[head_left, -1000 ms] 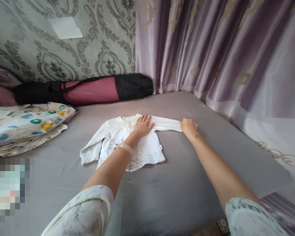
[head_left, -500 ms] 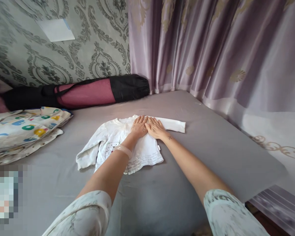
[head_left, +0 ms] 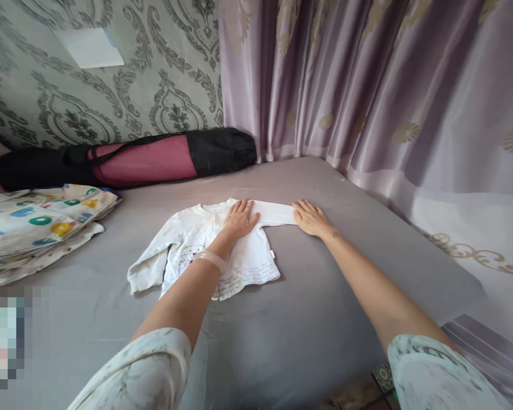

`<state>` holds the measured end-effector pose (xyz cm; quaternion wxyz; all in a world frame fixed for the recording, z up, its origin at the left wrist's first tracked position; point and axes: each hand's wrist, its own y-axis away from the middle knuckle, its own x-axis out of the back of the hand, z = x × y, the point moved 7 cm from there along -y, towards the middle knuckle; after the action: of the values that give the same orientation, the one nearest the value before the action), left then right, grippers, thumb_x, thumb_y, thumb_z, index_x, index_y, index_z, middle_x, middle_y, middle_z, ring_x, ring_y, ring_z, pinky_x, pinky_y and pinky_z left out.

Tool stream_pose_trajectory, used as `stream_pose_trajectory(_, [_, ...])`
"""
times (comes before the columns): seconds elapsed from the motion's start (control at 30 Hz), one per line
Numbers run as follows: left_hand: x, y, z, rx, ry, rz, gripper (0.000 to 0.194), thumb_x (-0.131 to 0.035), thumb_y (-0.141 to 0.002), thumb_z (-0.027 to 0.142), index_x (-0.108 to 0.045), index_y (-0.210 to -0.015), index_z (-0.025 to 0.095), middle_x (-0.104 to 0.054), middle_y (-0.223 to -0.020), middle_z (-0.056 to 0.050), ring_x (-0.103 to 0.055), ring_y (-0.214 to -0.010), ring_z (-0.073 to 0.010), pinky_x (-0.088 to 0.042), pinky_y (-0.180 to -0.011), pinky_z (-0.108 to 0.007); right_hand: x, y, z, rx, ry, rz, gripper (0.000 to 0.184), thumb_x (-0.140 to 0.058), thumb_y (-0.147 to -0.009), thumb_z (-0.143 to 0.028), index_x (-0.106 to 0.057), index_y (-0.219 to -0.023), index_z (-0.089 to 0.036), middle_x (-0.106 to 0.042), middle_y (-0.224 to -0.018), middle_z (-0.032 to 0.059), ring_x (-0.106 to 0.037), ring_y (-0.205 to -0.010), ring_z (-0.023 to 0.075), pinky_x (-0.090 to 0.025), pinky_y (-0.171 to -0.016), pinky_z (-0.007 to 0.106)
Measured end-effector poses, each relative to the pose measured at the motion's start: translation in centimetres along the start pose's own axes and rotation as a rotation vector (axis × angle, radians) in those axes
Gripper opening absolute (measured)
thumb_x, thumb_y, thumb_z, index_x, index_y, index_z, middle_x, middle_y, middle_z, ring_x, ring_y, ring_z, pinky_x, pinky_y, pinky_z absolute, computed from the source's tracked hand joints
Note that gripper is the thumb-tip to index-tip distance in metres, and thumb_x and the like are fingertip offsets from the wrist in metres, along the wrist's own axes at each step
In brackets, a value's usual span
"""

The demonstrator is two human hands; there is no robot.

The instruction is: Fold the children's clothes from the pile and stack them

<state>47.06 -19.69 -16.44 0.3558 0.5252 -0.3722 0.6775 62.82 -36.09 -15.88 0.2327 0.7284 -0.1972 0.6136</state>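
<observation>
Far left, cloth pile on the bed, bag behind it along the wall. Right of those, white shirt lies spread mid-bed, neckline toward the wall, near sleeve angled out and creased. Left hand flat on the shirt's shoulder area, fingers straight, thumb out, pinching nothing. Right hand palm down at the end of the other sleeve, fingers extended, no grip. Curtain behind, right. Risks: creased sleeve could stay bunched if neither hand reaches it; if the left hand pressed too lightly, a sideways push by the right could drag the whole shirt askew on the smooth sheet; too hard a push there could twist the sleeve or set a fold. Hidden: pile cut off by the frame; lower-left corner pixelated; left forearm, with its bangle, covers part of the shirt front and hem; right hand hides the cuff, possibly lying under the palm. Bottom right, dark items too dim to name.
</observation>
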Motion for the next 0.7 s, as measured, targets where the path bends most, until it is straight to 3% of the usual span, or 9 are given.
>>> stream_pose_trajectory(0.2, [0.1,0.2,0.2,0.009,-0.011,-0.021,0.063,-0.027,-0.098,0.05,-0.034,-0.148,0.013,-0.033,-0.155,-0.014,-0.028,-0.143,-0.03,-0.021,-0.117,-0.043,-0.3,-0.7,1.5,-0.037,-0.114,0.005,0.051,-0.026,-0.099,-0.03,-0.034,-0.149,-0.022,-0.023,-0.16,0.0051,-0.017,-0.147,0.021,-0.012,-0.118,0.047])
stream_pose_trajectory(0.33, [0.1,0.0,0.1,0.017,0.004,-0.049,0.062,-0.028,-0.098,0.049,-0.033,-0.148,0.013,-0.032,-0.155,-0.015,-0.027,-0.143,-0.0306,-0.021,-0.116,-0.044,1.0,-1.1,3.2,-0.083,-0.198,0.08,0.043,-0.043,-0.095,-0.028,-0.054,-0.134,-0.017,-0.046,-0.147,0.0114,-0.042,-0.135,0.0186,-0.031,-0.111,0.032])
stream_pose_trajectory(0.43, [1.0,0.0,0.7,0.022,0.027,-0.023,0.056,-0.036,-0.097,0.046,-0.04,-0.143,0.013,-0.037,-0.15,-0.017,-0.033,-0.139,-0.031,-0.027,-0.112,-0.044,2.4,-0.5,5.0,-0.22,-0.151,0.178,0.033,-0.055,-0.089,-0.035,-0.069,-0.112,-0.016,-0.063,-0.123,0.0137,-0.056,-0.118,0.0235,-0.042,-0.098,0.033])
stream_pose_trajectory(0.57, [2.7,0.7,5.1,-0.252,0.074,0.029,0.033,-0.047,-0.094,0.041,-0.065,-0.11,0.019,-0.06,-0.122,-0.012,-0.05,-0.116,-0.0266,-0.038,-0.099,-0.04,2.6,0.1,5.8,-0.359,-0.248,0.156,0.024,-0.062,-0.083,-0.039,-0.073,-0.093,-0.02,-0.072,-0.097,0.0081,-0.066,-0.095,0.0217,-0.048,-0.079,0.029])
stream_pose_trajectory(0.63, [2.9,1.1,7.6,-0.392,0.083,-0.012,0.027,-0.05,-0.093,0.04,-0.068,-0.096,0.021,-0.064,-0.107,-0.009,-0.053,-0.107,-0.0244,-0.039,-0.094,-0.038,2.7,-0.2,5.7,-0.396,-0.311,0.171,0.017,-0.064,-0.081,-0.035,-0.073,-0.085,-0.02,-0.073,-0.089,0.0063,-0.067,-0.088,0.0203,-0.049,-0.074,0.027])
stream_pose_trajectory(0.7, [2.6,1.2,9.2,-0.435,0.077,-0.045,0.022,-0.052,-0.092,0.036,-0.068,-0.095,0.02,-0.065,-0.104,-0.008,-0.055,-0.104,-0.0234,-0.04,-0.092,-0.037,3.1,-0.6,5.6,-0.418,-0.387,0.221,0.013,-0.065,-0.079,-0.031,-0.071,-0.078,-0.019,-0.072,-0.083,0.0063,-0.066,-0.085,0.02,-0.049,-0.071,0.026])
